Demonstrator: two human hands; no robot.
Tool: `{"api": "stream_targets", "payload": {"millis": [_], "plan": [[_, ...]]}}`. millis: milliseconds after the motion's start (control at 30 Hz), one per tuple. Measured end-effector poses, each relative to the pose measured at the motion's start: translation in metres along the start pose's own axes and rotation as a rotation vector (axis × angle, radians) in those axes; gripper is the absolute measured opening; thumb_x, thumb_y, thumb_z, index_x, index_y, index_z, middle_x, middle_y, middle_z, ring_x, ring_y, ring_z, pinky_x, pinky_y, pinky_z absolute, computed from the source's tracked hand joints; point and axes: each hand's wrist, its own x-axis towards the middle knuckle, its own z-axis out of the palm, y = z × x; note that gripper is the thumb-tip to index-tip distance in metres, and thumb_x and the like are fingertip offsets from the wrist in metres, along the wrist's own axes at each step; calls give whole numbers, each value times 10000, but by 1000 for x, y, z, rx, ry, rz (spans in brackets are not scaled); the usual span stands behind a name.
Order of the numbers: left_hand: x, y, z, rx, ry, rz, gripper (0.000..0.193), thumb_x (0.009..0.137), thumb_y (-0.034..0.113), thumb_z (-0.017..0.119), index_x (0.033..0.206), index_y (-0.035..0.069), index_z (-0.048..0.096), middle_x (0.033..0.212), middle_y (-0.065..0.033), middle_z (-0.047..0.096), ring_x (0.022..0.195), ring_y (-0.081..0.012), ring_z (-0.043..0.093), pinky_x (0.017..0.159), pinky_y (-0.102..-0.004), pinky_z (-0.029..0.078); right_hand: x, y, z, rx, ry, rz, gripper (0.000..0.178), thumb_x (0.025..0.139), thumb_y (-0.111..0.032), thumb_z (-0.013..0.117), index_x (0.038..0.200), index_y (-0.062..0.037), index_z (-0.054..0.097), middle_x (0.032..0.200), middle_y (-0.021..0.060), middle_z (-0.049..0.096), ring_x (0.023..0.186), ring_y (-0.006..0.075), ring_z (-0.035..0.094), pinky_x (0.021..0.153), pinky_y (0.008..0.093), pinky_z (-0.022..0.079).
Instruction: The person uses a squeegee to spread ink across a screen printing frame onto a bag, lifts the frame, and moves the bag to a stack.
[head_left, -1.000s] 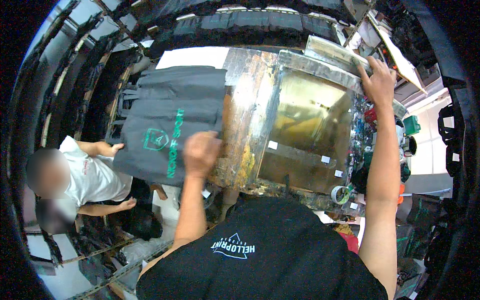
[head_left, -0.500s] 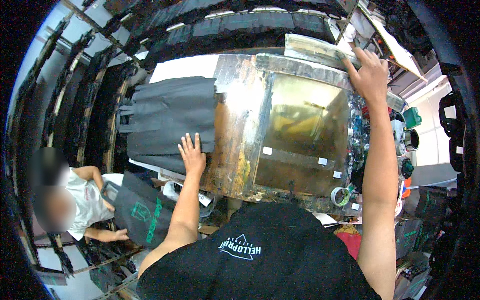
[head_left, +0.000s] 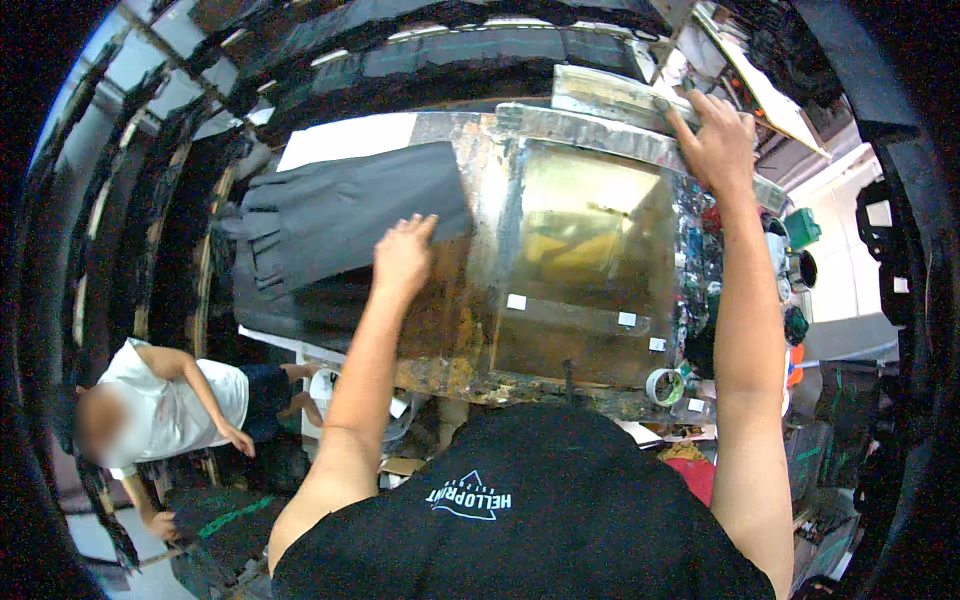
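Dark grey fabric tote bags (head_left: pixel 345 190) lie on the left part of the worktable, their handles toward the left. My left hand (head_left: pixel 403 258) is closed at the near right side of the top bag, its fingers bent at the cloth, which is pulled askew. To the right lies a screen-printing frame (head_left: pixel 590 260) with a yellowish, glossy mesh and small white patches. Along its far edge rests a long, pale, stained squeegee (head_left: pixel 608 95). My right hand (head_left: pixel 720 145) grips this squeegee near the frame's far right corner, thumb on the near side.
A co-worker in a white shirt (head_left: pixel 190 400) stands at the left near a printed dark bag (head_left: pixel 225 515). A tape roll (head_left: pixel 663 386) sits at the frame's near right corner. Cans and a green container (head_left: pixel 802 228) line the right side. Racks hung with dark bags (head_left: pixel 400 62) surround the table.
My left hand has moved farther away from me and closed, and the top bag's near right side has shifted with it. The co-worker has moved and lowered the printed bag. My right hand keeps its hold.
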Motion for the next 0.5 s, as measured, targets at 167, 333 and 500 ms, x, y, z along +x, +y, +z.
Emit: {"api": "stream_targets", "payload": {"millis": [167, 333, 500], "plan": [[28, 153, 79, -147, -211, 58, 510, 923, 258, 670, 1401, 117, 564, 1201, -153, 680, 1055, -369, 675, 879, -483, 559, 10, 1, 5, 9, 26, -20, 583, 926, -625, 582, 1122, -92, 715, 1040, 153, 728, 1031, 330, 680, 911, 499, 429], [-10, 224, 138, -300, -253, 243, 1021, 835, 783, 578, 1569, 95, 401, 1596, -278, 348, 1501, -454, 276, 1173, -691, 166, 2, 9, 11, -18, 45, -19, 559, 935, -614, 582, 1112, -104, 728, 1007, 120, 720, 1051, 303, 662, 926, 507, 418], [-60, 206, 143, -128, -350, 318, 1194, 746, 916, 517, 1620, 130, 307, 1684, -241, 180, 1558, -474, 96, 1161, -756, -7, 2, 1, -2, 31, 74, -37, 552, 904, -619, 611, 1078, -112, 743, 970, 119, 724, 1001, 299, 671, 859, 507, 424]]}}
